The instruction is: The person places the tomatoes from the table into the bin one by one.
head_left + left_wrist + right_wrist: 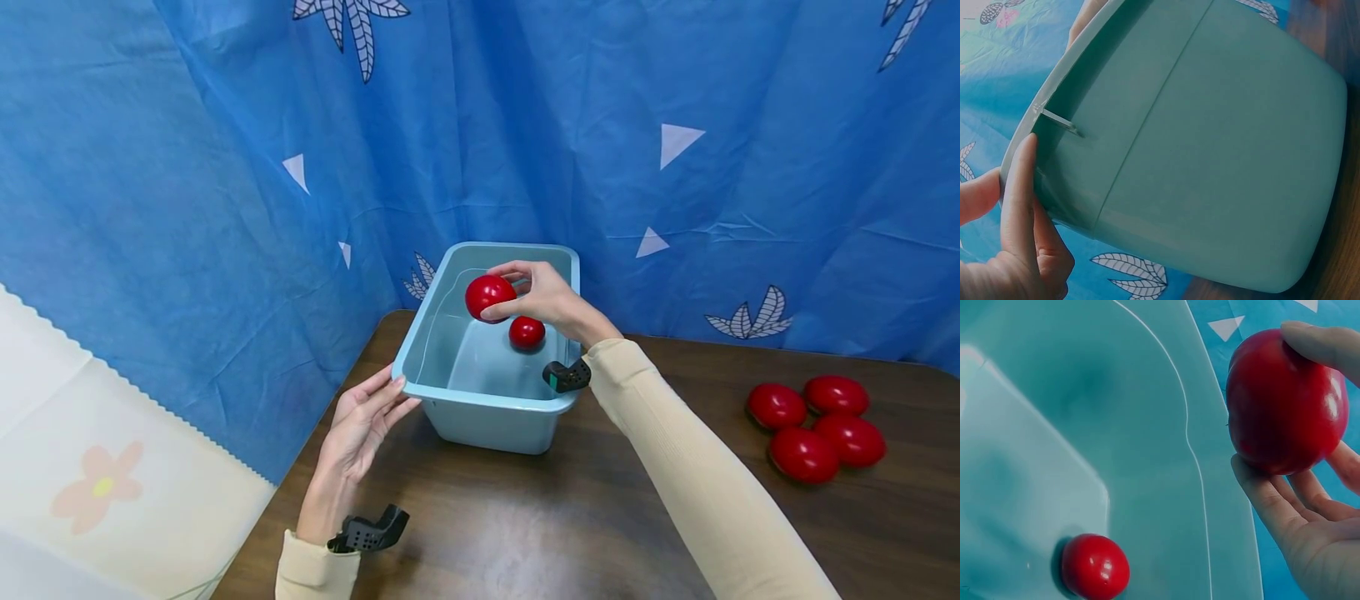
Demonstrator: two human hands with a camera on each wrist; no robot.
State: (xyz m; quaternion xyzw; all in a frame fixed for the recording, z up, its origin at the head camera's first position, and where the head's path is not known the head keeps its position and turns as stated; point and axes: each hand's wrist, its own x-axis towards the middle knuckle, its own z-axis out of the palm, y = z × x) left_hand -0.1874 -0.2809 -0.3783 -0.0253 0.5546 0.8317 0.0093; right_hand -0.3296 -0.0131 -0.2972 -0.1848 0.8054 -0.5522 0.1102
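Note:
A light blue plastic basin stands on the table, its long side running away from me. At its near left corner my left hand pinches the rim, thumb on one side and fingers on the other, as the left wrist view shows up close. Above the basin's inside, my right hand holds a glossy red round fruit between thumb and fingertips. A second red fruit lies on the basin floor, below and to the right of the held one in the head view.
Several more glossy red fruits sit grouped on the brown wooden table at the right. A blue patterned curtain hangs right behind the basin. Pale cloth with an orange flower covers the left side.

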